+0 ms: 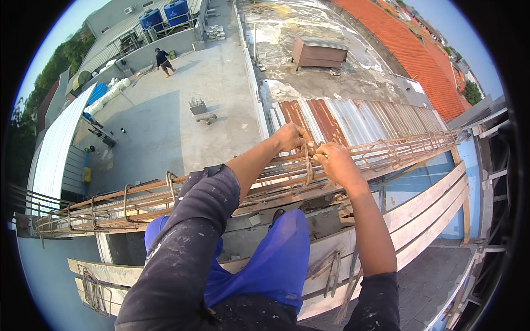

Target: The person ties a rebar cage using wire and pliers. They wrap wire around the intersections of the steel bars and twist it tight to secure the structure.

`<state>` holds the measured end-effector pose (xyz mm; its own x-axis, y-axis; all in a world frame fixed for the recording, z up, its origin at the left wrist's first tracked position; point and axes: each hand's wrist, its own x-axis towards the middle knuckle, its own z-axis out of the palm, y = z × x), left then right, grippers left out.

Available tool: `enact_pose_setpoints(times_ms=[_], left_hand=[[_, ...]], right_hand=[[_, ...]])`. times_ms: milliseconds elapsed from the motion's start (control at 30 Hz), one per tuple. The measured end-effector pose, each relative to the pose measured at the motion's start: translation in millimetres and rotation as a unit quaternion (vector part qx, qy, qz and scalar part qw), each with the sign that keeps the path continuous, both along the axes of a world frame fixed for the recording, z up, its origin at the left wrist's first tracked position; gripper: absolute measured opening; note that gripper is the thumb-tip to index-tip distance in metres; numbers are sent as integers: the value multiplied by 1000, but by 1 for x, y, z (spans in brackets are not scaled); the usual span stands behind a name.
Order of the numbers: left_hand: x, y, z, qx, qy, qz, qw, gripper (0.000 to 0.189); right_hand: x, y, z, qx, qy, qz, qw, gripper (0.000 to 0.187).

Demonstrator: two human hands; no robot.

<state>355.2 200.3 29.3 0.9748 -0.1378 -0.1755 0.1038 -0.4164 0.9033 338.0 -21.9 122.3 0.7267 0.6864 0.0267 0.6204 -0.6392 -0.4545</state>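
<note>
A long cage of rusty reinforcing bars (244, 188) runs across in front of me, with bent steel stirrups around it. My left hand (292, 137) has its fingers pinched at the top of one stirrup (308, 167). Close beside it, my right hand (336, 161) is curled at the cage's upper bar, thumb and fingertips together. Whatever thin piece lies between its fingertips is too small to make out. Below my right forearm, pincers (332, 273) hang against the wooden planks (327, 248), near a bundle of tie wire (351, 285).
Loose stirrups (94, 291) hang on the planks at lower left. Beyond the cage lie rusty corrugated sheets (331, 120) and, much lower, a concrete roof (223, 82) where a person (163, 62) walks. Blue water tanks (176, 12) stand far off. Blue walls (54, 265) drop away below.
</note>
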Motion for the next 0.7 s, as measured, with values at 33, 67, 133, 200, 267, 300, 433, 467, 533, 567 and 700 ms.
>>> enact_pose_setpoints(times_ms=[33, 67, 133, 200, 267, 300, 433, 467, 533, 567, 700], left_hand=[[-1, 2, -2, -1, -7, -4, 1000, 19], [-1, 4, -4, -4, -27, -25, 999, 22], [1, 8, -6, -19, -20, -78, 997, 28], [6, 12, -10, -23, 17, -121, 992, 35], [12, 14, -16, -29, 70, -155, 985, 44], [16, 15, -19, -31, 99, -162, 981, 46], [27, 14, -30, -58, 140, -215, 965, 59], [29, 12, -31, -50, 166, -211, 962, 63], [32, 8, -30, -14, 160, -236, 958, 71], [33, 7, -29, 8, 164, -235, 958, 75], [30, 3, -23, 8, 164, -237, 958, 87]], right_hand=[[1, -1, 2, -5, 10, 11, 1000, 17], [2, 0, 4, -16, 23, 19, 999, 16], [3, 0, 5, -28, 42, 24, 998, 15], [1, 0, 5, -18, 55, 28, 998, 13], [-2, 0, 1, 1, 47, 24, 999, 12], [-3, -1, -1, 12, 41, 27, 999, 11], [-5, -3, -11, 22, 0, 25, 999, 9], [-6, -3, -13, 24, -4, 22, 999, 9], [-7, -2, -14, 25, -13, 18, 999, 9], [-7, -2, -14, 23, -18, 14, 999, 9], [-6, 0, -9, 38, 7, 12, 999, 5]])
